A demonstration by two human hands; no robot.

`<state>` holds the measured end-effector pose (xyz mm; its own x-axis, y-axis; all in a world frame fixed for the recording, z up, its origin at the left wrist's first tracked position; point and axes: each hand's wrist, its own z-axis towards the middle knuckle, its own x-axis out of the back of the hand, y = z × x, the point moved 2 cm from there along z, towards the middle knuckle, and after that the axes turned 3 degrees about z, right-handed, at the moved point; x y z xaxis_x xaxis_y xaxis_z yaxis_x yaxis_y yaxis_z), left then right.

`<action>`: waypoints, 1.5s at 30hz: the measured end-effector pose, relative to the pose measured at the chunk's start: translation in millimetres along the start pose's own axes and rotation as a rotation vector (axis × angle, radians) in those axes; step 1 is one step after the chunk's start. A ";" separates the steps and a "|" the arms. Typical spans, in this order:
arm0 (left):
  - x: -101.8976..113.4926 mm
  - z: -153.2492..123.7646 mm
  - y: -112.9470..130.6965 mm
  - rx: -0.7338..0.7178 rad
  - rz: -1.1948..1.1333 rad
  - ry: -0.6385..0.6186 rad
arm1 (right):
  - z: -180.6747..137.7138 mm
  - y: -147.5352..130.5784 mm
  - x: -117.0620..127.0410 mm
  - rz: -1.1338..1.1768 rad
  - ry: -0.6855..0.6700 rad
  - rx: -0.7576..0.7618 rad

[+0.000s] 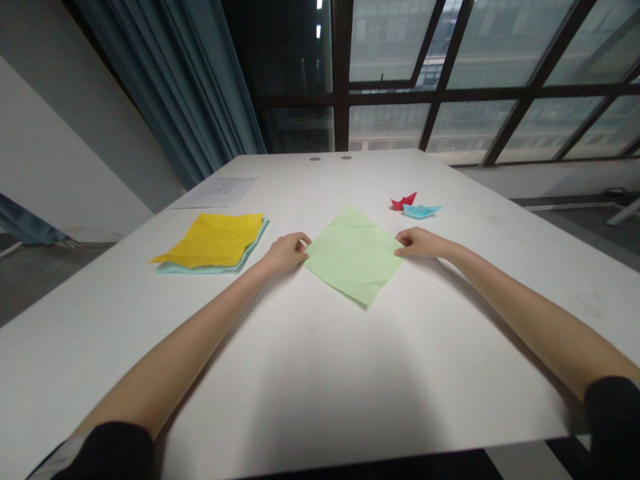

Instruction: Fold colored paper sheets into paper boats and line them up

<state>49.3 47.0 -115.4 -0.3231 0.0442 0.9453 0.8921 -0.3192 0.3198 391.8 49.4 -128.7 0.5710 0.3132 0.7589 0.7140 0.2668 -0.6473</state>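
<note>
Black cuffs [117, 450], grey left sleeve [61, 457], bare forearms [200, 347], bare fingers [301, 256]

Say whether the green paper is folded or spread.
Spread: the green paper forms a broad diamond, no flap showing, between left hand and right hand.

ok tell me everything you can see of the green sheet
The green sheet is pale, thin and four-cornered, looks like paper, and shows faint wrinkles. It is spread open over the white table, turned like a diamond with one corner toward the person. The left hand holds its left corner, the right hand its right. Whether it lies fully flat is hard to tell.
</note>
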 end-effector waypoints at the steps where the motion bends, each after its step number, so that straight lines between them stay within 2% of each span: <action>1: 0.0 0.6 -1.0 0.002 -0.002 0.009 | -0.4 0.1 0.2 0.013 -0.004 0.000; 6: 0.4 3.3 -5.7 -0.022 -0.013 0.015 | -0.3 0.4 1.1 0.049 0.012 0.044; 11: 1.0 3.4 -7.2 -0.067 -0.026 0.017 | 1.6 2.5 0.2 -0.017 0.036 0.080; 19: 4.9 -2.1 -2.5 -0.107 0.206 0.006 | -3.1 -6.5 4.3 -0.182 -0.035 0.070; 23: 6.4 -6.3 13.6 -0.145 0.276 0.047 | -4.7 -25.1 4.9 -0.322 0.018 0.170; 27: -2.6 -15.1 44.1 -0.255 0.223 0.063 | -8.1 -56.1 -14.3 -0.362 0.097 0.297; 30: -13.9 -25.8 65.5 -0.316 0.211 -0.026 | -13.7 -76.1 -39.3 -0.327 0.016 0.323; 33: -22.3 -35.8 77.1 -0.332 0.227 -0.129 | -19.0 -84.7 -60.4 -0.311 -0.101 0.308; 36: -25.7 -41.0 79.0 -0.327 0.244 -0.180 | -21.2 -85.0 -69.9 -0.332 -0.161 0.285; 40: -27.2 -41.6 73.9 -0.276 0.249 -0.216 | -20.7 -82.0 -68.1 -0.390 -0.167 0.235; 45: -29.5 -39.8 62.2 -0.065 0.273 -0.210 | -20.9 -70.0 -59.8 -0.425 -0.203 0.134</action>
<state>101.8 -11.9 -125.9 0.0031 0.1405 0.9901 0.9126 -0.4052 0.0546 316.1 -7.1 -127.3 0.1404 0.3186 0.9374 0.8010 0.5200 -0.2967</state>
